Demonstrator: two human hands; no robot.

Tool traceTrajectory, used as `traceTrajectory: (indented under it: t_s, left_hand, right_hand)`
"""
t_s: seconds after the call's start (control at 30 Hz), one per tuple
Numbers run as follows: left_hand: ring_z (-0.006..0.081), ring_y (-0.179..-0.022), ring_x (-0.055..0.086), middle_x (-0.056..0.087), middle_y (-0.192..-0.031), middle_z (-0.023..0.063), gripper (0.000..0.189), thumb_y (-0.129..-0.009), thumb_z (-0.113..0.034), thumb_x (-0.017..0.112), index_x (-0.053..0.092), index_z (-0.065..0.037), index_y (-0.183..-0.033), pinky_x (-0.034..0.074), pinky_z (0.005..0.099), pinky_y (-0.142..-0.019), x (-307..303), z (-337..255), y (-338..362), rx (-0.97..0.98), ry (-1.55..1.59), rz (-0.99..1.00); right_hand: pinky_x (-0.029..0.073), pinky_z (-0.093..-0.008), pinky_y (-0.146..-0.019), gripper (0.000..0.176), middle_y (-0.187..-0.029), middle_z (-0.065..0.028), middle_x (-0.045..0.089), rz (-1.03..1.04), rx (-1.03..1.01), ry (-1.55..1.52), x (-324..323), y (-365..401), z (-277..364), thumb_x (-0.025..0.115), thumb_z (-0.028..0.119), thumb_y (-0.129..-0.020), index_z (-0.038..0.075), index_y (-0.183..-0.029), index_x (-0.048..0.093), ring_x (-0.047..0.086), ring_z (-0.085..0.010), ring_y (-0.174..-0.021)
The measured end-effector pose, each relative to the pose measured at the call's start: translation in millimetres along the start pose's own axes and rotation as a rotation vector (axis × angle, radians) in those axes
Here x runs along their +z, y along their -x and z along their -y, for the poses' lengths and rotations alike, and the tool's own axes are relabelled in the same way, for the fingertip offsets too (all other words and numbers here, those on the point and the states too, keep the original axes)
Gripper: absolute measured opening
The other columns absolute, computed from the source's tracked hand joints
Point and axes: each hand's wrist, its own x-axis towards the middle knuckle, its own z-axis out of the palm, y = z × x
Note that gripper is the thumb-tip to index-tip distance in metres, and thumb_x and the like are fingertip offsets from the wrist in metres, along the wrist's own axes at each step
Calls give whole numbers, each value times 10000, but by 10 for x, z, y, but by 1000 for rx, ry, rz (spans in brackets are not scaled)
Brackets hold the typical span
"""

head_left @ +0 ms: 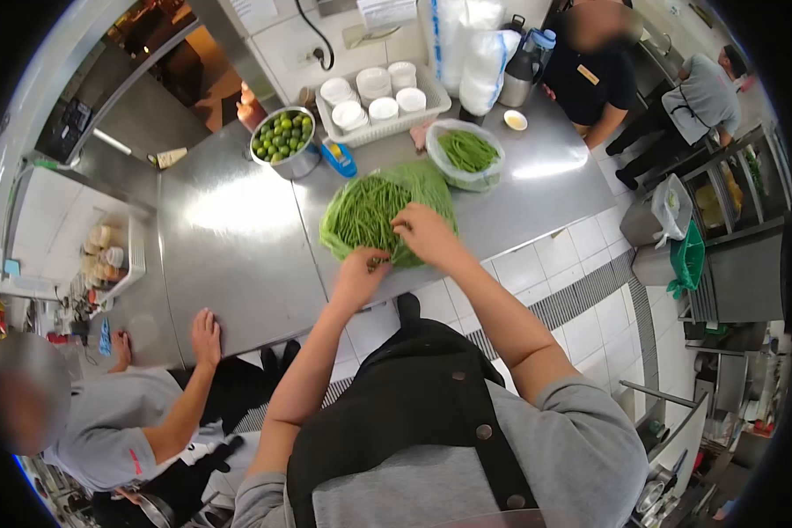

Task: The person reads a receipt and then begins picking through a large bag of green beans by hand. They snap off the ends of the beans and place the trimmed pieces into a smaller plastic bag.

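the left hand (365, 269) and the right hand (427, 234) are a little apart from each other, near the middle of the frame, both at the near side of a pile of green beans (361, 209). the left hand's fingers curl in at the pile's lower edge and the right hand's fingertips bunch against its right part; whether either one pinches a bean cannot be told. the beans sit just above the centre of the frame, heaped on a thin green plastic bag (429, 180) that spreads out beneath and beside them. each bean looks thin and light, likely bendy at first and then quick to snap, so a gentle pinch near an end or at mid-length should suit a single one. the whole heap is probably much heavier and loose, better scooped from below with the bag, whose film seems limp and perhaps slick. further out, just beyond the bag toward the upper right, a clear plastic-lined bowl (491, 180) holds more beans. at upper centre-left stands a metal pot (302, 165) of limes (282, 134), with a blue tape dispenser (339, 159) beside it, all on the steel counter (246, 273). at lower left, a co-worker's hand (206, 338) rests on the counter's edge.
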Motion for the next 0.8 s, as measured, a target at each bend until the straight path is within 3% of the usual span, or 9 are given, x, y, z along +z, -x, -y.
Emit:
traceTrajectory:
  t_s: [0.03, 0.07, 0.17, 0.4, 0.5, 0.57, 0.63, 0.7, 0.8]
  left_hand:
    - [272, -857, 686, 679, -1026, 169, 248, -858, -137, 711, 710, -3, -1066, 533, 374, -782, 43, 1, -63, -6, -35, 57]
    - [275, -858, 686, 675, -1025, 174, 255, -858, -136, 710, 708, 1, -1072, 534, 376, -783, 90, 16, -105, -14, -68, 109]
    - [279, -867, 690, 670, -1041, 179, 266, -866, -134, 705, 704, 9, -1091, 535, 380, -790, 120, -22, -115, -50, -4, 165]
    - [242, -899, 681, 678, -1064, 144, 272, -891, -123, 697, 692, -1, -1134, 539, 367, -795, -197, -47, -70, -185, 187, 65]
    - [241, -966, 658, 679, -1128, 129, 335, -864, -107, 720, 668, -18, -1183, 527, 366, -833, -688, -863, -124, -3, 327, -7]
    - [257, -1058, 637, 666, -1204, 118, 507, -797, -179, 797, 628, -47, -1256, 507, 366, -878, -1239, -1686, -42, 399, 148, 62]
    - [276, -1060, 649, 654, -1229, 125, 896, -587, -492, 913, 576, -117, -1328, 517, 358, -853, -1682, -2377, 211, 735, -1, 55]
    - [279, -978, 681, 656, -1184, 162, 839, -729, -523, 813, 499, -58, -1352, 579, 416, -770, -1563, -2505, 244, 1158, 377, -52]
    - [367, -1061, 647, 646, -1158, 211, 466, -885, -236, 723, 551, -36, -1269, 528, 511, -919, -1379, -2625, 261, 1324, 769, -27]
  right_hand:
    - [525, -445, -761, 180, -821, -158, 667, -60, -55, 65, 108, -121, -84, 676, 175, -833, -2, -838, 711, 633, -372, -802]
    - [528, -460, -766, 223, -914, -194, 685, 99, 1, 165, 231, -223, -191, 684, 223, -856, 8, -906, 710, 653, -385, -838]
    - [538, -473, -753, 250, -861, -212, 690, 279, 255, 308, 248, -428, 86, 701, 238, -845, -9, -882, 703, 674, -386, -842]
    - [555, -462, -711, 199, -776, -204, 688, 314, 242, 137, 343, -603, -171, 755, 217, -724, 24, -739, 706, 693, -372, -778]
    - [548, -449, -695, 241, -763, -192, 683, 443, 240, 30, 196, -766, -232, 787, 249, -677, 28, -705, 694, 685, -365, -753]
    - [543, -444, -693, 274, -763, -189, 681, 486, 198, 57, 281, -771, -410, 806, 280, -662, 37, -707, 689, 680, -347, -742]
    - [536, -448, -715, 272, -790, -186, 682, 542, 156, 60, 238, -848, -466, 803, 291, -682, 54, -735, 681, 681, -328, -778]
    - [525, -460, -724, 277, -793, -168, 675, 576, 169, 104, 73, -820, -236, 791, 277, -737, 44, -773, 647, 672, -345, -815]
    - [499, -461, -696, 268, -799, -147, 656, 533, 155, 162, 87, -625, -131, 760, 272, -801, 57, -822, 601, 643, -360, -800]
